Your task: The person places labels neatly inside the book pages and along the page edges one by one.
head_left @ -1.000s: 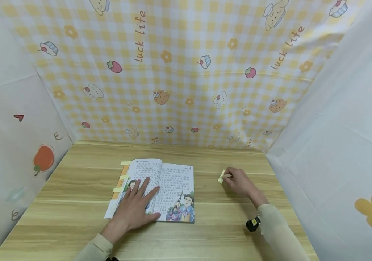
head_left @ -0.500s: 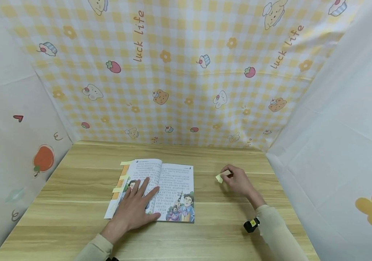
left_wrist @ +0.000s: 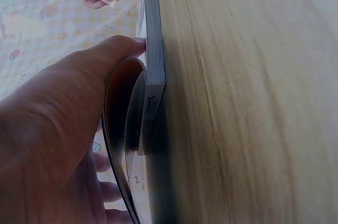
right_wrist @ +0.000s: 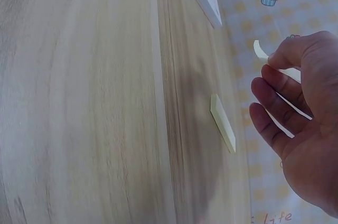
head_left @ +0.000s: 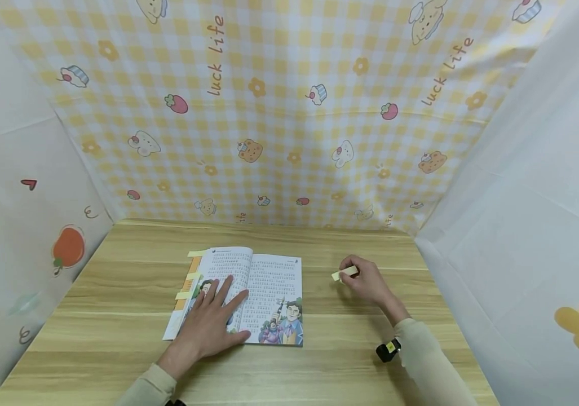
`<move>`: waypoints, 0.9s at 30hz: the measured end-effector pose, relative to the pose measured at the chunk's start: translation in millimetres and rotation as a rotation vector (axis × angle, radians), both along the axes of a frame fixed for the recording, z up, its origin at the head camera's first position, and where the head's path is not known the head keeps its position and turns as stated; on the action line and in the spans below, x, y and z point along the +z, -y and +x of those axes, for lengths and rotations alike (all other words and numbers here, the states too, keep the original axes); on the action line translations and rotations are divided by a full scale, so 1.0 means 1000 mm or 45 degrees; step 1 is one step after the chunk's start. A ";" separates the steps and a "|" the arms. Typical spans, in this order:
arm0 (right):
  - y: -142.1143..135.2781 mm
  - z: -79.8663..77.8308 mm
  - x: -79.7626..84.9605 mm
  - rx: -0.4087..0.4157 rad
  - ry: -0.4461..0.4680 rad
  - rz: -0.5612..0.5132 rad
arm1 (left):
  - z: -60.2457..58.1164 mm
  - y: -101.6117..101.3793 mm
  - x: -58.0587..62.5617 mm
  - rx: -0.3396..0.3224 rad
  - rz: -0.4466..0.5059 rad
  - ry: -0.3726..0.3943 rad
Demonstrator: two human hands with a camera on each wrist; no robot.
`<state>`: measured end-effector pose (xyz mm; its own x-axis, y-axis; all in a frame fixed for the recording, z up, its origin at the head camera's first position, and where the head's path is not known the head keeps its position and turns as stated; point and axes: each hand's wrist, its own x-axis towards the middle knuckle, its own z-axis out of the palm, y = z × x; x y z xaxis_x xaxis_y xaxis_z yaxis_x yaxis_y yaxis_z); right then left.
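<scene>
My left hand lies spread over the left page of an open book, thumb near the bottom edge by the spine. In the left wrist view the cover and pages of the book bow up beneath that hand. My right hand pinches a pale yellow sticky note strip between thumb and index finger, to the right of the book. In the right wrist view the strip is held above the table, its end curling, with the other fingers loosely bent. Below lies a small pad of sticky notes.
Several yellow sticky tabs stick out from the book's left edge. The wooden table ends at a yellow checked cloth behind and white cloths at both sides. A black wrist camera hangs under the right wrist.
My right hand has shifted slightly left, and the sticky note strip has come up from the table, now stretched out leftward from the fingers. My left hand has stayed on the book.
</scene>
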<state>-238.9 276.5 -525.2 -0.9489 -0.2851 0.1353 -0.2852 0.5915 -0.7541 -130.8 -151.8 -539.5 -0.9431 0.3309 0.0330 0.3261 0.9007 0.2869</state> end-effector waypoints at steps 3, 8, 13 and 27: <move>0.002 -0.001 -0.001 0.010 -0.026 0.014 | 0.000 0.000 0.000 0.000 -0.003 -0.007; 0.006 -0.002 -0.002 0.020 -0.091 0.070 | 0.001 0.000 0.001 0.001 -0.004 -0.008; 0.010 -0.002 -0.003 0.022 -0.073 0.085 | 0.001 0.000 0.001 -0.002 -0.003 -0.011; 0.025 -0.004 -0.006 0.050 -0.024 0.118 | 0.000 0.001 0.000 0.000 0.012 -0.006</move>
<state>-242.9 251.4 -531.4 -0.9343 -0.3341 0.1244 -0.3232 0.6468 -0.6907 -130.5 -152.4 -539.9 -0.9430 0.3304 0.0406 0.3273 0.8981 0.2936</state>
